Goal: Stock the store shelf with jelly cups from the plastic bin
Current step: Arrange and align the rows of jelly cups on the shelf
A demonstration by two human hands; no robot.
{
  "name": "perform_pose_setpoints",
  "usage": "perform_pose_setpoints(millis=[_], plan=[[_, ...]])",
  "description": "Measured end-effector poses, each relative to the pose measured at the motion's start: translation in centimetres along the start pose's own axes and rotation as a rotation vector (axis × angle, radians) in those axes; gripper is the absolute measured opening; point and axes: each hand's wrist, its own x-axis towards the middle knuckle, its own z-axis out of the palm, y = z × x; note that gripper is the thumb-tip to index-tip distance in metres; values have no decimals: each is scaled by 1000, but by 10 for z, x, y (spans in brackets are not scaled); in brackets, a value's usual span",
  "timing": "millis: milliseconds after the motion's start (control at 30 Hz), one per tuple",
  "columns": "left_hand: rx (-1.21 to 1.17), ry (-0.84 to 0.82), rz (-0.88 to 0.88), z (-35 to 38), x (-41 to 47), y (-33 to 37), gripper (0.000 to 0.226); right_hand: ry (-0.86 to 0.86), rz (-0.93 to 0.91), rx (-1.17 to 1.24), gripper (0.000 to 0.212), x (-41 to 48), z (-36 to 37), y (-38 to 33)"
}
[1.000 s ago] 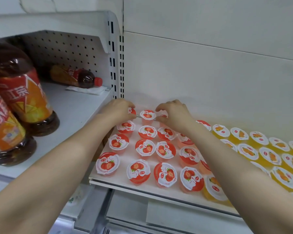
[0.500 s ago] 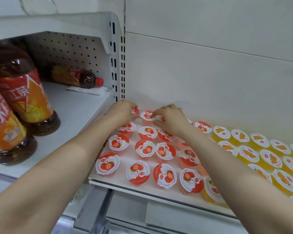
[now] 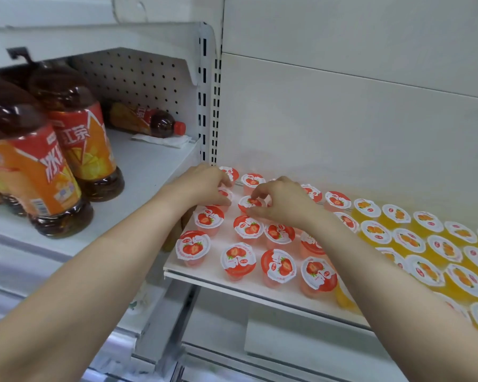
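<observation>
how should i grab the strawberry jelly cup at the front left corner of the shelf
Pinch the strawberry jelly cup at its rim, just under the foil lid, coming down from above and the front. It stands upright, lid up, and the shelf is bare to its front and left; other cups sit close on its right and behind.

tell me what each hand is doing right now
Left hand: fingers curled round a small red-lidded plastic jelly cup.
Right hand: pinching the neighbouring red-lidded jelly cup.
</observation>
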Motion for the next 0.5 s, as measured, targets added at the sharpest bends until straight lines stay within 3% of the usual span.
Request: perform_pose_setpoints(millis=[500], plan=[[-52,98,-7,16,0,-4,42,54,71,-39,44,1,3,-6]])
